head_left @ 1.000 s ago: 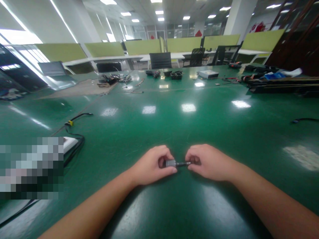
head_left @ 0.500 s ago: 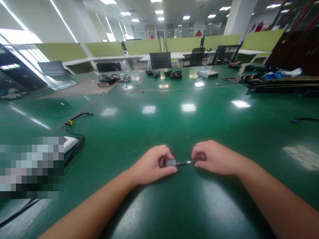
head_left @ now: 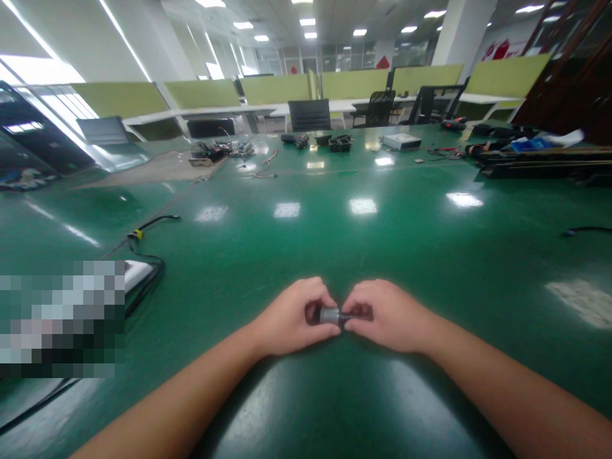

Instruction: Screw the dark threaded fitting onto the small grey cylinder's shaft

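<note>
Near the front of the green table [head_left: 306,242], a short grey metallic cylinder [head_left: 329,315] lies sideways between the thumb and fingers of my left hand [head_left: 299,319]. A thin dark shaft [head_left: 351,316] runs from its right end. My right hand [head_left: 389,317] is closed around this shaft, with thumb and fingertips right beside the cylinder. Most of the shaft is hidden by the right fingers, and the cylinder's left end sits in the shade of the left palm. The exact kind of part cannot be made out.
On the left lie a black cable [head_left: 155,223] with a yellow tag and a white-edged object [head_left: 138,274], mostly blurred out. A silver box [head_left: 401,141], small dark parts [head_left: 339,143] and long black bars [head_left: 540,167] lie farther back. Another cable end [head_left: 586,231] is at right.
My right hand has moved left along the shaft, from its far end to close by the cylinder. My left hand keeps its hold in nearly the same place.
</note>
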`<state>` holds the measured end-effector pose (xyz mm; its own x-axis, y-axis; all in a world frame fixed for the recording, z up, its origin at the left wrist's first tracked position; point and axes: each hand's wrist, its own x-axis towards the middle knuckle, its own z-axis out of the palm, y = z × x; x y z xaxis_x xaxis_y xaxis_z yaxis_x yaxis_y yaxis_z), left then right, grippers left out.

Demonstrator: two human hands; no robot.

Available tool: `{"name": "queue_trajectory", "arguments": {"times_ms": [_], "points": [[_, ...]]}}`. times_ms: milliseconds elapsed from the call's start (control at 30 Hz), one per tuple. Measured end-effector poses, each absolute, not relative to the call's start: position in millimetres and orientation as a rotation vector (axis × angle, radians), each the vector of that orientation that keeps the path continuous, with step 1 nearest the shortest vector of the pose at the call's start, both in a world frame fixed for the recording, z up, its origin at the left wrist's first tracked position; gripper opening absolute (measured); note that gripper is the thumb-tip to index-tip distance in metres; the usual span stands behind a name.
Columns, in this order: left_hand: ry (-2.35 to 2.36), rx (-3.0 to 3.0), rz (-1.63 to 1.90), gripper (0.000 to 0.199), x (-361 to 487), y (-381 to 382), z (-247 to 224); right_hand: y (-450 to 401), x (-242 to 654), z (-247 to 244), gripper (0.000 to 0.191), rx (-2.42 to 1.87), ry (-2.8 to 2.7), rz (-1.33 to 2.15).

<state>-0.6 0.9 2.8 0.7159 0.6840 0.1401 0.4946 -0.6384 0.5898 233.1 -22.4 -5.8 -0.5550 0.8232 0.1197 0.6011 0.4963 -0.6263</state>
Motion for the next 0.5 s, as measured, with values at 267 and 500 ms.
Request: {"name": "queue_trajectory", "arguments": {"times_ms": [267, 500], "points": [[0.821, 2.306, 0.534, 0.02, -2.3, 1.6, 0.5, -22.6, 224.6, -9.5, 0.008, -1.203, -2.279, 0.719], [0.959, 2.271, 0.511, 0.019, -0.4, -0.2, 0.8, -25.3, 224.4, -10.6, 0.01, -1.171, -2.275, 0.696]]}}
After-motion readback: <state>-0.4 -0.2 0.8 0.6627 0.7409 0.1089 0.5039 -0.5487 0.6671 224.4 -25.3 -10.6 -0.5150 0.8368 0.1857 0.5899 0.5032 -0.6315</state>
